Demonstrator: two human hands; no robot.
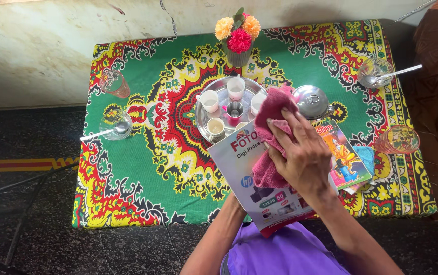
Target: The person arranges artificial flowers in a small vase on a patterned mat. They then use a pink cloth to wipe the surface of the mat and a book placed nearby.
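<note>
The right hand point(304, 155) presses a pink cloth point(272, 133) onto a glossy white booklet point(252, 175) at lower centre of the frame, its grip closed on the cloth. The left hand is hidden under the booklet, so I cannot tell its grip.

A wide sweep could, I judge, knock the cups on the steel tray point(219, 97) just above the cloth, or the steel lidded pot point(312, 101) touching its right edge.

A colourful picture book point(344, 158) lies right of the hand. A flower vase point(238, 38) stands at upper centre, and glass tumblers point(113, 83) near the corners of the patterned tabletop point(142, 173).
</note>
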